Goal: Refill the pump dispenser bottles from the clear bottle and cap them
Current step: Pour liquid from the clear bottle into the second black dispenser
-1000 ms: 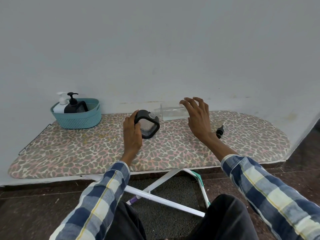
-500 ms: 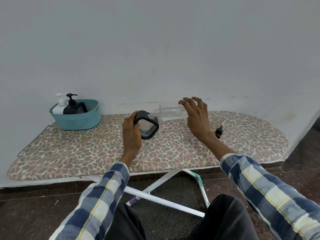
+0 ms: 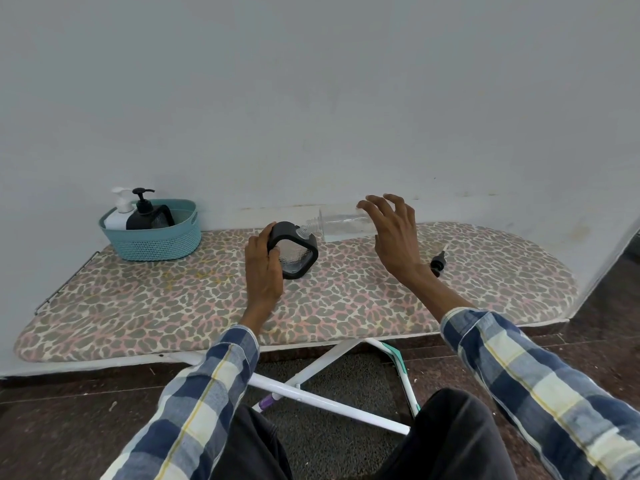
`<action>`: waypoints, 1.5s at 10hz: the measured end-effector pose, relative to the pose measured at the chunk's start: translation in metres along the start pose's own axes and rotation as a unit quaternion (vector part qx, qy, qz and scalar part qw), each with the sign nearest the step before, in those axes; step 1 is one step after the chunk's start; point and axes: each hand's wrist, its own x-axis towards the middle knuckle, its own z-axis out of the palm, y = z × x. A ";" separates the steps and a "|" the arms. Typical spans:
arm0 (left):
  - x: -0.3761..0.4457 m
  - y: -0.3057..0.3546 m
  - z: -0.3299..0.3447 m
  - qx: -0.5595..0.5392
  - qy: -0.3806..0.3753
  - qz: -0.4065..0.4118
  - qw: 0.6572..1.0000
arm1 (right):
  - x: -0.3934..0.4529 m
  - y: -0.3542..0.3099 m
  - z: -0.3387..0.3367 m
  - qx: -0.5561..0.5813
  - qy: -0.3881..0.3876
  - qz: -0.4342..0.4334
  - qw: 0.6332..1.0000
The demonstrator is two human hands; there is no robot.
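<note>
My left hand point(image 3: 264, 268) grips a black-framed dispenser bottle point(image 3: 297, 256) with clear sides, standing on the ironing board point(image 3: 173, 299). Its pump is off and its neck is open. My right hand point(image 3: 394, 237) holds the clear bottle point(image 3: 341, 225) lying nearly level, its open mouth touching the dispenser's neck. The black pump cap point(image 3: 437, 264) lies on the board just right of my right wrist.
A teal basket point(image 3: 156, 240) at the board's back left holds a white pump bottle point(image 3: 119, 213) and a black pump bottle point(image 3: 142, 211). A wall runs right behind the board. White board legs point(image 3: 322, 389) cross over the dark floor below.
Both hands keep their hold; the clear bottle stays tipped against the dispenser's neck. Only the view has shifted slightly.
</note>
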 end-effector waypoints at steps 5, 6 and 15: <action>-0.001 0.002 -0.001 0.007 -0.002 -0.002 1.000 | 0.001 0.001 0.000 0.006 -0.005 0.005 1.000; -0.001 0.001 0.000 0.013 -0.003 -0.001 1.000 | 0.000 0.001 -0.001 0.008 -0.001 0.006 1.000; 0.001 -0.001 0.000 0.013 -0.005 0.005 1.000 | 0.002 0.001 -0.003 0.003 0.000 0.004 1.000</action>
